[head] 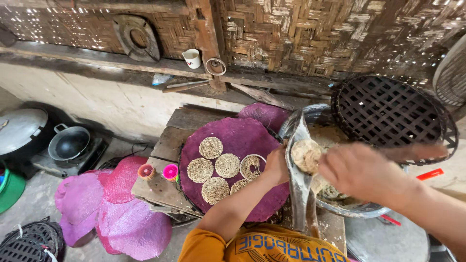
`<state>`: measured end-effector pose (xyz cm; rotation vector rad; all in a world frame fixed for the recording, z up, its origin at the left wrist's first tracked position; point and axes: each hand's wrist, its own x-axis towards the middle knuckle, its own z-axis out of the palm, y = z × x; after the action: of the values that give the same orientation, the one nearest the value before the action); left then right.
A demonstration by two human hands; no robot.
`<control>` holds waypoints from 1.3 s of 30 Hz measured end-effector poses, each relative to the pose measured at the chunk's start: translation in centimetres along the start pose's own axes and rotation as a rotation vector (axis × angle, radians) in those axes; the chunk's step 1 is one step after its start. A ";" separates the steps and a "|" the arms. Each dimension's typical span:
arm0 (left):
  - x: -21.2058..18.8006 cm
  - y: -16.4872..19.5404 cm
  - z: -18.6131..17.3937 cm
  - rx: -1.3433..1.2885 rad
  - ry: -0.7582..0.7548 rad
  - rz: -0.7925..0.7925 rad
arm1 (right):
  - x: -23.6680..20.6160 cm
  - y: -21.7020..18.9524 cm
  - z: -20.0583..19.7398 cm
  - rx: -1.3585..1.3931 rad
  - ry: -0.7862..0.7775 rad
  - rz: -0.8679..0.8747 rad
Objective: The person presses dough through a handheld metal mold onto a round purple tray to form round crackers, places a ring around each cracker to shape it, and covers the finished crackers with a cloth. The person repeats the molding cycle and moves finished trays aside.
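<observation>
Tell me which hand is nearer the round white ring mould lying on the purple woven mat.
Left. The left hand sits right beside the white ring mould, at the purple mat's edge. The right hand is farther off, over the metal basin.

I read soft, even daylight; bright pinpoints leak through the woven wall [340, 34] at top. The right hand [361, 172] is motion-blurred. Wide-angle distortion bends the edges; shadows remain faint.

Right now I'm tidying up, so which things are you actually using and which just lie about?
In use: left hand, right hand, noodle clump, metal basin, purple round mat, noodle discs.
Lying about: white cup, dark wok, woven tray.
</observation>
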<state>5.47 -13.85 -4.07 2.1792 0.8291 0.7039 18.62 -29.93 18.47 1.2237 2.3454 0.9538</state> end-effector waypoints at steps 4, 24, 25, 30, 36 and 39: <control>0.2 -1.8 -1.0 -0.001 0.072 0.064 | -3.6 1.0 1.3 0.072 0.370 0.008; -0.5 3.4 -1.8 0.060 -0.020 0.077 | -2.8 -0.3 2.1 0.124 0.065 0.063; -0.4 3.2 -2.2 0.034 0.025 0.058 | -3.9 -0.1 2.2 0.228 0.078 0.135; 1.7 0.1 -3.7 -0.179 0.105 -0.267 | -9.3 0.1 5.3 1.026 0.408 0.904; 2.4 -0.1 1.0 -1.357 -0.009 -0.017 | -5.8 -9.7 14.1 1.721 0.302 1.508; 1.9 1.2 2.6 -0.504 -0.005 -0.120 | -4.4 -11.4 15.9 1.898 0.610 1.263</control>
<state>8.85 -14.24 -4.27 1.6666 0.6835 0.7521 23.19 -31.63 -0.93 3.4907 2.2170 -1.7125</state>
